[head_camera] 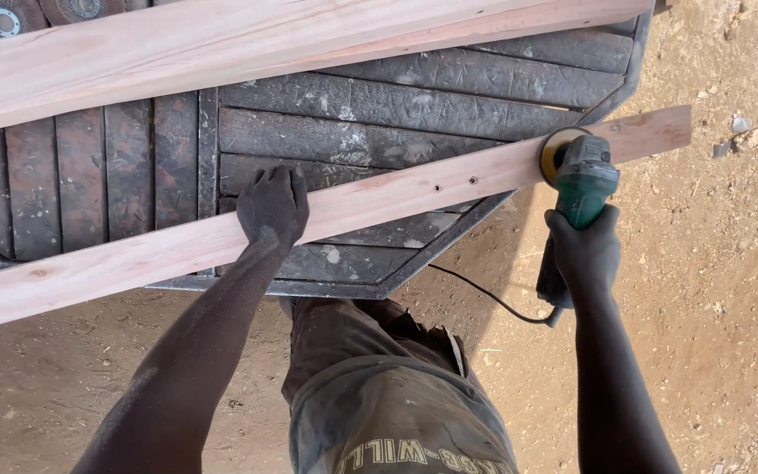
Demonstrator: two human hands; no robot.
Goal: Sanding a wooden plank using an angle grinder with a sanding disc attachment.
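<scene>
A long pale wooden plank (pixel 396 197) lies slanted across a dark metal workbench (pixel 414 105), its right end sticking out over the ground. My left hand (pixel 272 206) presses down on the plank near its middle, fingers curled over its far edge. My right hand (pixel 585 250) grips the body of a green angle grinder (pixel 582 180). The grinder's round sanding disc (pixel 559 149) rests against the plank near its right end. A black cable (pixel 484 294) trails from the grinder.
A wider wooden board (pixel 221 44) lies across the far side of the workbench. Two grinding discs (pixel 2 17) sit at the top left corner. Bare sandy ground (pixel 721 290) with small stones surrounds the bench. My legs stand close to the bench's near edge.
</scene>
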